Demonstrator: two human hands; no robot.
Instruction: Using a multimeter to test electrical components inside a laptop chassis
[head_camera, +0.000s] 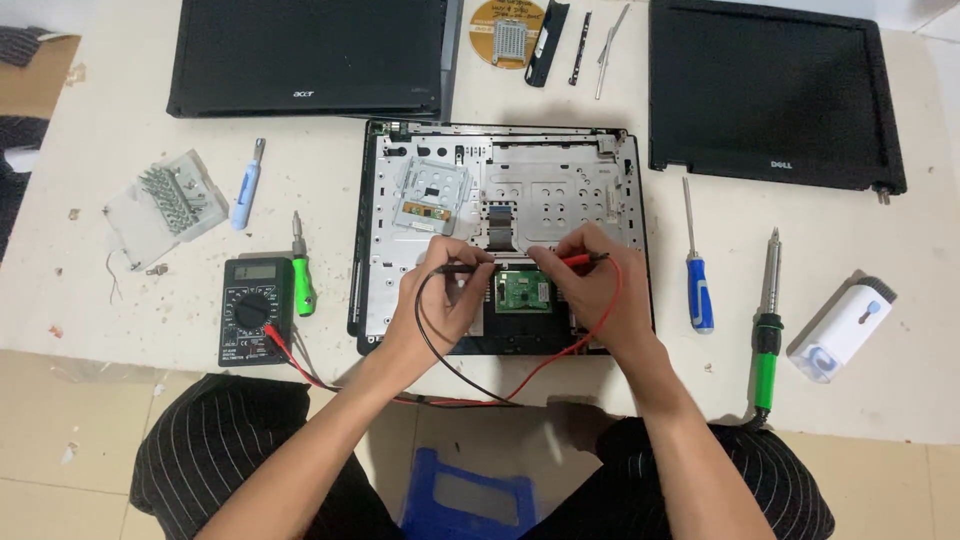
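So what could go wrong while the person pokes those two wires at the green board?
The red probe in the right hand and the black probe in the left hand sit close over the small green circuit board; a slip might bridge two contacts. The red lead loops off the table edge and could snag on a knee, tugging the multimeter.

Two black laptop screens (310, 55) — table's far edge

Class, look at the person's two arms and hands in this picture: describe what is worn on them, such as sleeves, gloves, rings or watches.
Nothing is worn on either. The left hand and right hand are bare, with no gloves, and no rings or watch show. Both forearms are uncovered up to the bottom edge of the picture, so no sleeves are in view. The only clothing seen is dark trousers with thin pale stripes.
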